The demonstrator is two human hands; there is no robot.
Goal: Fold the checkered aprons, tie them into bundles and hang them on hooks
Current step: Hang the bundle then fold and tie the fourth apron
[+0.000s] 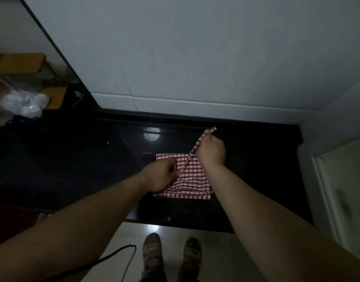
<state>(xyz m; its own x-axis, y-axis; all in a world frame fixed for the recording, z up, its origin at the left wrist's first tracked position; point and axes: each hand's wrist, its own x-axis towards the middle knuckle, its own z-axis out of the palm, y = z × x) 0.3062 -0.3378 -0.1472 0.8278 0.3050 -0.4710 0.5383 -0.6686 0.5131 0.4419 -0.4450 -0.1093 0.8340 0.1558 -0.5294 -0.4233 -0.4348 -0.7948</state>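
A red-and-white checkered apron (192, 180) lies folded into a flat square on the glossy black counter (93, 155). One of its straps (199, 143) runs taut and slanted from the square's left side up to the right. My right hand (212, 150) is shut on the strap's upper end, raised above the apron's top right corner. My left hand (160, 174) rests on the apron's left edge, fingers pinched on the strap's lower part.
A white tiled wall (195, 58) backs the counter. At the far left stand a wooden shelf (22, 64) and crumpled plastic bags (22, 104). A white door frame (328, 190) is at the right. Below are pale floor tiles, my sandalled feet and a black cable (114, 259).
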